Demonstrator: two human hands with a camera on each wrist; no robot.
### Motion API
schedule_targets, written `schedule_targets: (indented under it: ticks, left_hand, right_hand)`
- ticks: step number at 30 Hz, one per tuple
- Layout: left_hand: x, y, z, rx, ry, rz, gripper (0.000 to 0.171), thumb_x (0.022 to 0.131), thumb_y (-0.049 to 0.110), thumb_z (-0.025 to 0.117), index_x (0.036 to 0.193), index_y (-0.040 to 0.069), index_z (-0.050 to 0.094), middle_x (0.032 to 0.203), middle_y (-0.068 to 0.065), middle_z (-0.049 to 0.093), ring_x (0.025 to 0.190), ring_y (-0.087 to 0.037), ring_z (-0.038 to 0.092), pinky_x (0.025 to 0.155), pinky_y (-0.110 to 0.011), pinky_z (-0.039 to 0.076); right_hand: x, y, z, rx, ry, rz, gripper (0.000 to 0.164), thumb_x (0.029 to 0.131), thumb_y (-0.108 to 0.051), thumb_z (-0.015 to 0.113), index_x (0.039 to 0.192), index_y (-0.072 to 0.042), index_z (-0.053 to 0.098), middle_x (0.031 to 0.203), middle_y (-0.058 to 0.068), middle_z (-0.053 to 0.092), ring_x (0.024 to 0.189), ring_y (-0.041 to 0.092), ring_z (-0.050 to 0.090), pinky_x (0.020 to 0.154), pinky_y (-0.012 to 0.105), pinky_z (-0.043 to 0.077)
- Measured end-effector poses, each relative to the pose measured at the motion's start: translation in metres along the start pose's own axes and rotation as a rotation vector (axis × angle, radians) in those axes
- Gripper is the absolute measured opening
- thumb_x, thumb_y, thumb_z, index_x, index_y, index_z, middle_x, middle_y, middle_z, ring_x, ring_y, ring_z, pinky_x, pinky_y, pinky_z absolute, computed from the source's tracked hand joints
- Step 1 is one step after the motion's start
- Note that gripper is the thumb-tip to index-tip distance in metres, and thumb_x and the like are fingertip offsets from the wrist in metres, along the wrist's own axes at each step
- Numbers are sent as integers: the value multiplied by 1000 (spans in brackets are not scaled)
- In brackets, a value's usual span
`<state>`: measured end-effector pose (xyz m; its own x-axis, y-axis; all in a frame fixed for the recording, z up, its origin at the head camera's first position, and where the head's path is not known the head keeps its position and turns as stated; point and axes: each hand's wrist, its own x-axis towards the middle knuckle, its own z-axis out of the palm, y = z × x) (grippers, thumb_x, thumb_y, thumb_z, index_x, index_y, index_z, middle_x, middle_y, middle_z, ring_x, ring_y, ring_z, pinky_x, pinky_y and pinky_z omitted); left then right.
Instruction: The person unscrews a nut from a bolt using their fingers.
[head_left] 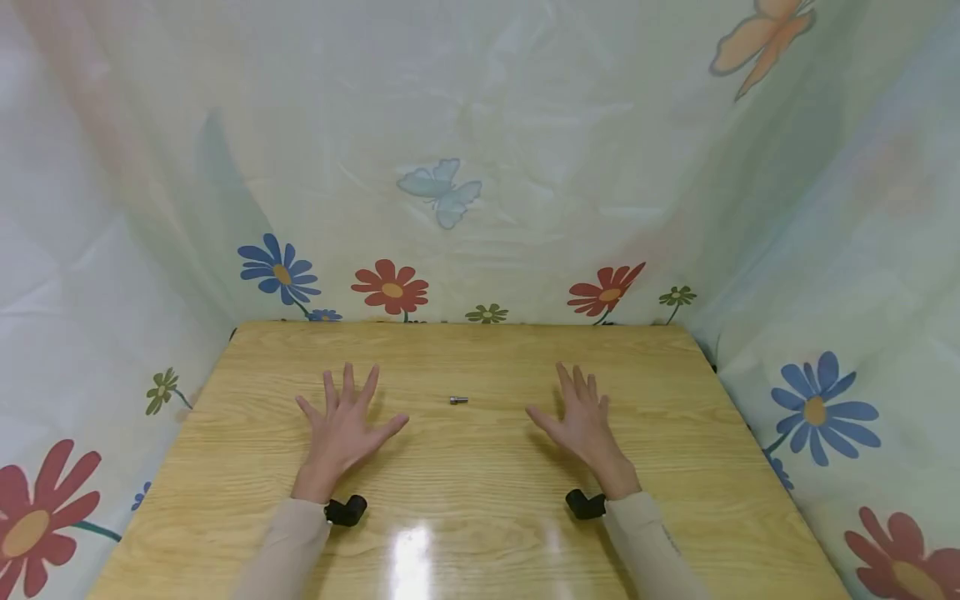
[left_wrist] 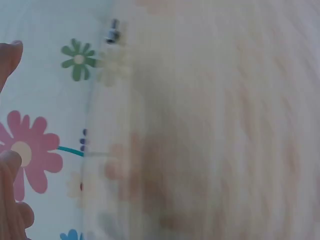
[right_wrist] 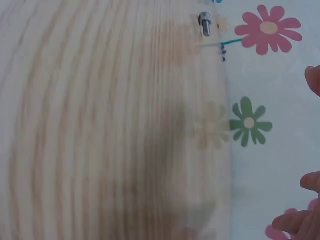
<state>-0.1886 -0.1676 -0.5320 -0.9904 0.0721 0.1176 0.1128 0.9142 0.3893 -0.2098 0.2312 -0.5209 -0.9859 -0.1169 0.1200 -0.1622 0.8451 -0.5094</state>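
A small silver screw (head_left: 458, 400) with a thick cylindrical head lies on its side on the wooden table, between the two hands. The right wrist view shows the same screw (right_wrist: 205, 24) near the table's far edge. My left hand (head_left: 344, 429) is to its left, fingers spread wide and straight, holding nothing. To the screw's right is my right hand (head_left: 583, 422), also with extended fingers and nothing in its grasp. Neither hand touches the screw. Only some fingertips (left_wrist: 11, 159) show at the border of the left wrist view, which is blurred.
The wooden table (head_left: 465, 475) has a glossy, reflective top. A curtain (head_left: 525, 125) printed with flowers and butterflies hangs behind it and on both sides. Black wrist cameras (head_left: 346, 511) sit at the cuffs of the light sleeves (head_left: 648, 533).
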Motion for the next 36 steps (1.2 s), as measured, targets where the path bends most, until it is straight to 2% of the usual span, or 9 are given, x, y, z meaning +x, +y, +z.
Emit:
schedule_targets:
  ticks: [4,7,14,20,27,31,36]
  left_hand:
    - [5,9,4,-54,7,-13,102,87,87,45,166,30,18,173,-21,4,155,-55,-6,103,-86,-18]
    - [9,16,5,-82,10,-8,99,89,85,46,166,31,18,173,-20,6,155,-55,-4,105,-88,-10]
    - [16,32,10,-248,3,23,90,93,73,54,166,34,17,174,-14,5,157,-50,-8,112,-83,-3]
    - [25,41,18,-342,-3,61,89,95,65,61,166,32,19,173,-14,12,158,-47,-5,116,-80,2]
    - [34,47,24,-376,18,110,86,96,55,67,165,22,27,169,-16,28,156,-48,15,119,-74,15]
    - [37,50,26,-388,15,123,84,96,54,66,164,20,30,166,-17,33,155,-48,21,120,-71,21]
    - [40,53,28,-375,-6,144,79,97,49,67,162,20,34,163,-12,40,153,-47,28,118,-69,28]
  right_hand:
    - [2,-2,7,138,-29,-11,96,95,-56,65,165,-10,18,168,30,16,154,57,8,114,81,10]
    - [3,-5,12,206,-39,-21,96,95,-54,66,165,-10,18,168,28,18,154,56,8,116,78,14]
    - [11,-16,21,339,-57,-37,95,95,-50,69,165,-13,18,170,17,21,157,43,18,121,67,23]
    - [22,-29,34,369,-84,-57,94,95,-47,71,165,-12,18,170,16,23,155,39,24,122,62,27]
    - [31,-44,49,386,-125,-65,92,96,-44,72,165,-15,19,168,16,28,147,42,40,115,61,39]
    - [35,-51,54,400,-128,-67,91,96,-37,74,165,-12,20,164,22,33,139,43,48,109,61,44]
    - [39,-59,61,382,-129,-75,87,97,-33,73,164,-11,23,160,23,39,129,39,56,102,56,50]
